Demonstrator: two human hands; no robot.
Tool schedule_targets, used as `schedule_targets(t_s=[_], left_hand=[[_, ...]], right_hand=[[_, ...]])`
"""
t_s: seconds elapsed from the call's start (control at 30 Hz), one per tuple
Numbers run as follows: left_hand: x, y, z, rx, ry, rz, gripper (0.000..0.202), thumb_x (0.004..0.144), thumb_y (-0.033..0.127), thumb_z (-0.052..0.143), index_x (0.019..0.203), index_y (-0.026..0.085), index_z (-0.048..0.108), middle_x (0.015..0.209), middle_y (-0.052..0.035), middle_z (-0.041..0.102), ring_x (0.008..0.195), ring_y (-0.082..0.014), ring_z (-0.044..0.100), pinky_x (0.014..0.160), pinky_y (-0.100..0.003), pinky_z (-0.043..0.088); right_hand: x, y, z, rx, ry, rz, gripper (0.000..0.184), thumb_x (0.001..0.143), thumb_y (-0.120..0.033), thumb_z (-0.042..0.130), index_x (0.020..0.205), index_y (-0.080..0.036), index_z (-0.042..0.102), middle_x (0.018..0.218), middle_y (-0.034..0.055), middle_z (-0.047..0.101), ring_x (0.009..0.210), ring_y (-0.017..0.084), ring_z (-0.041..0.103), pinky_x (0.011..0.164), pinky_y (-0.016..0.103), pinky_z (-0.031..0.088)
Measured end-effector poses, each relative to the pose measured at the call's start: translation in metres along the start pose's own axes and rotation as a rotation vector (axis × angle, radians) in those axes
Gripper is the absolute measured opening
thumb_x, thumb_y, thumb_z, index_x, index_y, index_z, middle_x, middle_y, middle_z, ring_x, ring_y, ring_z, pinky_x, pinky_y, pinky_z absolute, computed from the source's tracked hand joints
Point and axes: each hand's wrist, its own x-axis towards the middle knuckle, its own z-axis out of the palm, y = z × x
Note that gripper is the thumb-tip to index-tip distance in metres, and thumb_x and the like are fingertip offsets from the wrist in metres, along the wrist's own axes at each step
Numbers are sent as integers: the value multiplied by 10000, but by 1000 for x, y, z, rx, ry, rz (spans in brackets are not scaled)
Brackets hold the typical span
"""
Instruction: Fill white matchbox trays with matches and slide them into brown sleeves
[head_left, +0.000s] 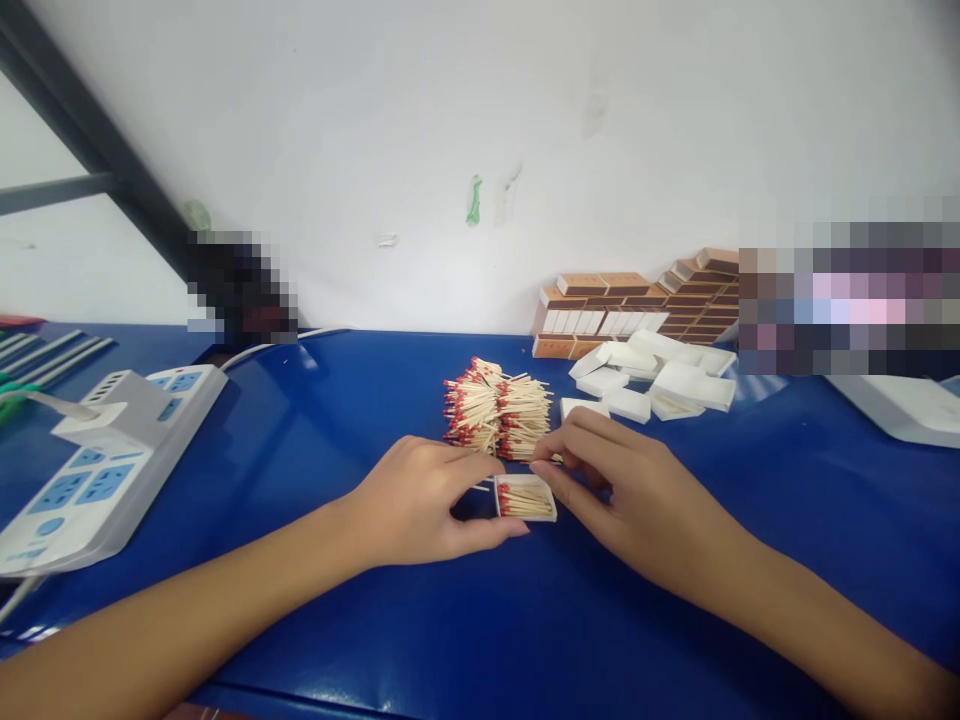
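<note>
Nearest the camera, the left forearm (225,600) and the right forearm (810,610) are stretched in from the lower corners over a blue table (465,630). By the left hand (427,500) a small white tray (541,518) is gripped at its left end, the thumb being laid along the near side and the forefinger bent to the far left corner. The tray is rested on the table between the two hands and is partly filled with matches (529,498), whose red heads are mostly turned to the left. A loose match or two can be seen in the gap of the left hand. The right hand (637,490) is held just beside the tray's far right corner, its thumb and forefinger brought close together; whether a match is pinched there cannot be told. Just beyond the tray, a pile of matches (517,405) is heaped in two bundles. To its right, empty white trays (686,385) are scattered, and behind them brown matchboxes (637,300) are stacked against a pale wall (375,120). Well apart on the left, a power strip (82,500) is fitted with a white adapter (131,410).
</note>
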Motion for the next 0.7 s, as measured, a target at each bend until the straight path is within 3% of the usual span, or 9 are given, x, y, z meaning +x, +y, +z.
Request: schedule_targets(t_s=[0.2,0.4,0.7], left_hand=[[-1,2,0,-10,14,-30,355,880,502,745,994,165,741,628,38,642,516,-100,577,518,-228,392],[-1,3,1,-25,-1,-15,359,876,497,753,1012,165,749,626,40,644,505,-98,569,516,-227,404],[-3,4,5,-22,-56,30,361,885,516,738,1000,173,733,676,37,677,553,-112,614,532,-250,410]], right_hand=[[3,9,2,-62,57,49,89,994,-240,594,951,-208,665,871,14,596,681,124,555,603,274,414],[2,20,2,-68,-8,90,116,1005,-251,579,945,-202,665,891,23,601,701,132,555,619,278,422],[4,21,7,-86,-79,-17,78,984,-251,632,1046,-213,661,969,35,604,763,155,598,668,286,446]])
